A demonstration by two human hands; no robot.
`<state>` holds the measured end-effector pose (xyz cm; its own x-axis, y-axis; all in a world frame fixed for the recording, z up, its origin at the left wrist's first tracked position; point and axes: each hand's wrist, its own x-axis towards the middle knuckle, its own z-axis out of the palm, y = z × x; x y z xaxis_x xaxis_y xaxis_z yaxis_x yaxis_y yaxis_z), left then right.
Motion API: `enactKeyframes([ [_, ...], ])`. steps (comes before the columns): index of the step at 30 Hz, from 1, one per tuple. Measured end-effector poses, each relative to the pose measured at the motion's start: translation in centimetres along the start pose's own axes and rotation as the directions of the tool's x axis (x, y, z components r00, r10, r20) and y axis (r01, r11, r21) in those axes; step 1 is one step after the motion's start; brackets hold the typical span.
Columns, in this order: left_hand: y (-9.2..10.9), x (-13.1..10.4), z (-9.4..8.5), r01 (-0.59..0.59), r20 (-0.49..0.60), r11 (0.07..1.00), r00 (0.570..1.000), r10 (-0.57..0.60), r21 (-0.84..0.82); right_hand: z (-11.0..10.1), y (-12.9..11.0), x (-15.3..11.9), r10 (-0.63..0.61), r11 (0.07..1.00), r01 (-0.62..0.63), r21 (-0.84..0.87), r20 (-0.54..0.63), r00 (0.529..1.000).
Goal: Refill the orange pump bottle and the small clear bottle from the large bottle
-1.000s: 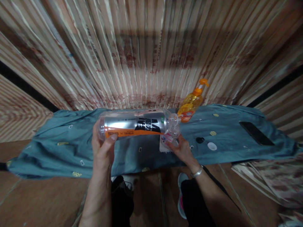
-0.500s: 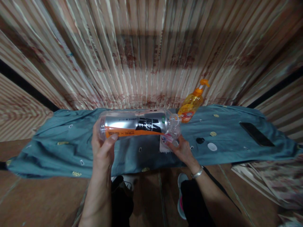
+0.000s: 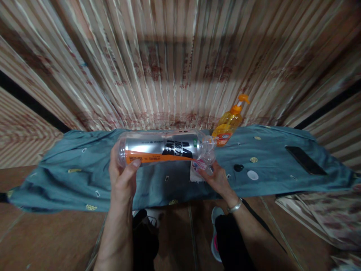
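A large clear plastic bottle [image 3: 158,148] with a silver and orange label lies sideways in the air. My left hand [image 3: 123,171] is wrapped around its base, thumb on the label. At the right, the bottle's uncapped mouth is beside a small clear container [image 3: 208,155] with a pinkish label. My right hand [image 3: 218,178] grips that container from below; its lower part is partly hidden by the fingers. Whether the two touch, I cannot tell. Behind the container stands an orange pump bottle [image 3: 227,124] part full of yellow liquid.
A green patterned cloth [image 3: 152,188] covers the narrow table. On it are a whitish cloth or paper piece [image 3: 195,175], a small black object [image 3: 238,168], a white disc [image 3: 253,175] and a dark phone-like slab [image 3: 306,160]. A striped curtain [image 3: 169,67] hangs behind.
The large bottle has rolled very slightly, its label print shifting a little. Both hands stay in place otherwise.
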<state>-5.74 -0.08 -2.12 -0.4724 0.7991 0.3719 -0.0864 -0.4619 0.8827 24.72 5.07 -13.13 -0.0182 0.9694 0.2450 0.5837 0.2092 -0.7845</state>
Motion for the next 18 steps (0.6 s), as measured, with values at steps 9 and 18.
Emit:
enactKeyframes([
  [9, 0.06, 0.04, 0.09, 0.000, -0.019, 1.000, 1.000, -0.001, -0.023, 0.08, 0.19, -0.04, 0.007, 1.000, -0.007, -0.003, 0.008, 1.000],
  [18, 0.08, 0.04, 0.20, -0.002, -0.017, 1.000, 1.000, 0.002, -0.021, 0.12, -0.06, -0.07, 0.020, 1.000, -0.020, 0.009, -0.001, 1.000],
])
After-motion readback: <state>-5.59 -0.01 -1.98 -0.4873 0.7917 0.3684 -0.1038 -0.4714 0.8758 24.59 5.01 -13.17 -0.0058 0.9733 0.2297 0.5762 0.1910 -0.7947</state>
